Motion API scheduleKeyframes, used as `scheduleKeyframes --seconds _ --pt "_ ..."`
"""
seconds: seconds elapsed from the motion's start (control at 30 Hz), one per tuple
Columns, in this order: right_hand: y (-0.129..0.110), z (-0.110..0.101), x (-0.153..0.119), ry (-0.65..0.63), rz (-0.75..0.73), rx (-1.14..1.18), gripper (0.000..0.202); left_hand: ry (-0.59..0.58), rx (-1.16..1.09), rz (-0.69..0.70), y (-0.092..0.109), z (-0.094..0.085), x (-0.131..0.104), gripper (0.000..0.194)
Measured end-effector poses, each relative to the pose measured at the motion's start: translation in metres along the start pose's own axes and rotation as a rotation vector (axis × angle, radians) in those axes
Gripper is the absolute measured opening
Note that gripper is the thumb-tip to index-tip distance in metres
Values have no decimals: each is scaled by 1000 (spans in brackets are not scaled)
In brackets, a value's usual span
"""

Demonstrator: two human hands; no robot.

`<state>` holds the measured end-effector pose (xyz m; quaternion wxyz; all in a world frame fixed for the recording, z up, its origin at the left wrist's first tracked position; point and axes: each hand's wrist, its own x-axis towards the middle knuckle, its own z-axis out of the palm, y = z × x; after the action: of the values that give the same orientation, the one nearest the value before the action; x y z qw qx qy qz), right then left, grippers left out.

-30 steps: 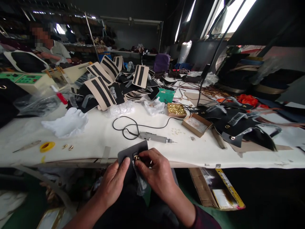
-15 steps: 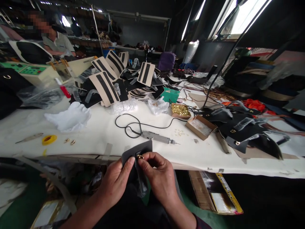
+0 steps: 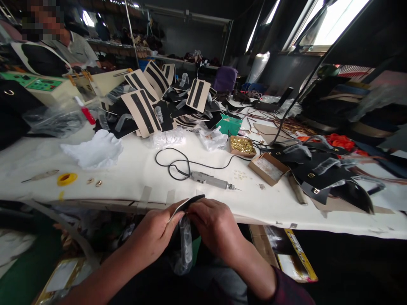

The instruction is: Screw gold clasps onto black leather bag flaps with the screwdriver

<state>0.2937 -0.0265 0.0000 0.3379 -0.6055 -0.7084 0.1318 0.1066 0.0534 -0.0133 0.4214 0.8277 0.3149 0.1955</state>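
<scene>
Just off the table's front edge, my left hand [image 3: 155,233] grips a black leather panel [image 3: 193,199] by its left side. The panel is bent and tilted, so I see mostly its edge. My right hand [image 3: 218,226] is closed on its right side, fingertips tucked under at the gold clasp, which is almost wholly hidden. A strip wrapped in clear plastic [image 3: 186,248] hangs below the panel between my hands. Beyond them on the table lies a grey electric screwdriver [image 3: 211,181] with a black cord.
Small gold fittings [image 3: 98,183] and yellow tape [image 3: 67,178] lie left on the white table [image 3: 133,169]. A box of gold hardware [image 3: 242,146] and a second carton [image 3: 269,169] stand right. Striped panels [image 3: 141,112] pile up behind. A person [image 3: 76,48] sits far left.
The panel has tipped and bent, so its face no longer shows. My right hand has turned over and closed on it, covering the gold clasp that was visible before.
</scene>
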Motion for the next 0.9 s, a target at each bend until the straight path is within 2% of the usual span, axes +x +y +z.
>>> scheduleKeyframes --seconds 0.13,0.23,0.4,0.47,0.53,0.67,0.9 --pt "0 -22 12 -211 -200 -228 21 -109 -28 -21 3 -4 5 33" --pt "0 -30 18 -253 -180 -170 21 -107 -95 -70 1 -5 6 36" --pt "6 -23 14 -80 81 282 9 -23 -222 -230 -9 -3 2 47" --pt "8 -17 10 -8 155 377 4 0 -255 -265 -11 -1 1 48" --pt "10 -11 6 58 190 413 2 16 -275 -276 -11 0 1 47" --pt "12 -5 0 157 226 481 12 19 -302 -292 -7 1 2 47" --pt "3 -10 0 183 215 482 3 18 -313 -299 -1 4 0 50"
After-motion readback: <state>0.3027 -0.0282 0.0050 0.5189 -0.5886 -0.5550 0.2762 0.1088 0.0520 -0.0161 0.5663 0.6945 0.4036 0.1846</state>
